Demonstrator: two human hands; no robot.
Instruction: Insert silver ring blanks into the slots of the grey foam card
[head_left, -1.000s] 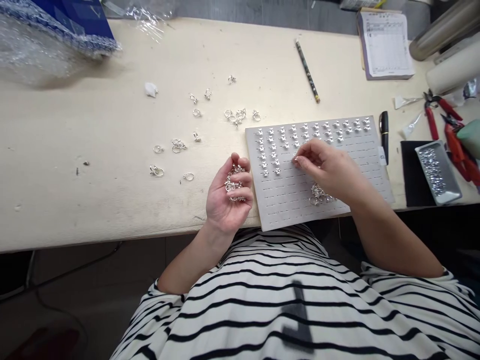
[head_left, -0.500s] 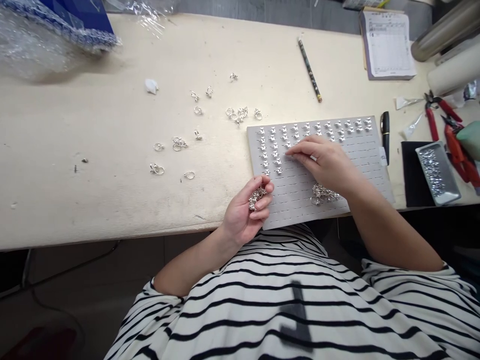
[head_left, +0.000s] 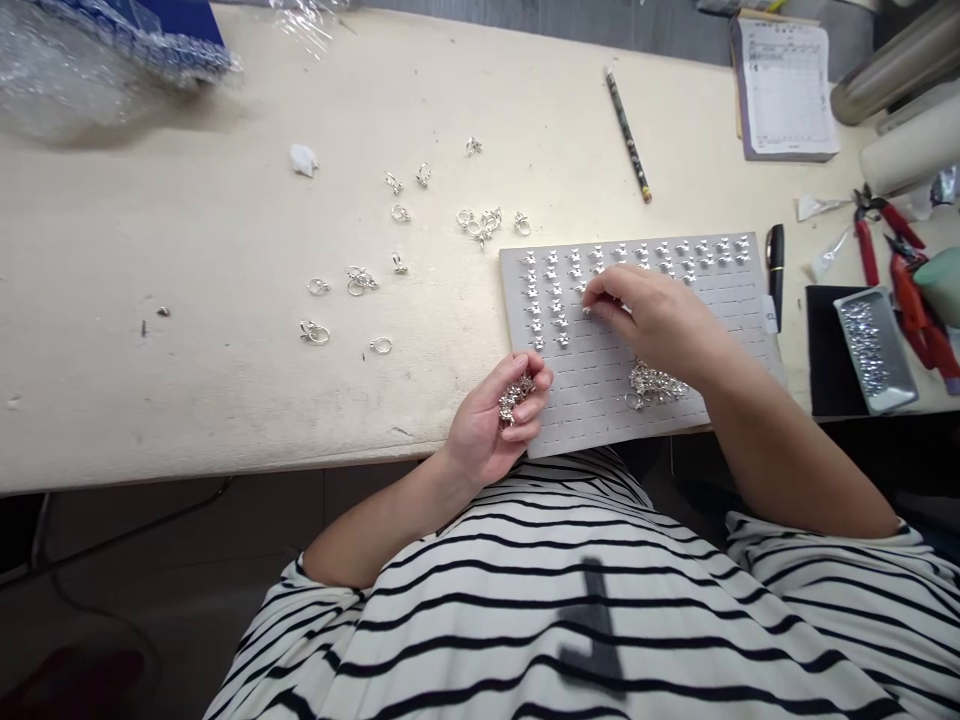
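A grey slotted ring display board lies at the table's front edge, with rows of silver rings standing in its upper and left slots. My right hand is over the board, thumb and forefinger pinched on a ring at a slot in the third column. Beside the board's lower left corner, my left hand is cupped palm up, fingers curled around a bunch of rings. A loose heap of rings rests on the board below my right wrist.
Several loose rings lie scattered on the table left of the board. A pencil, a notepad, a black pen, red-handled pliers and a small tray of silver pieces surround it. Plastic bags sit far left.
My right fingertips have shifted slightly, and a bit of the ring now shows at their tips. My left hand still holds its bunch. The whole view has moved a little.
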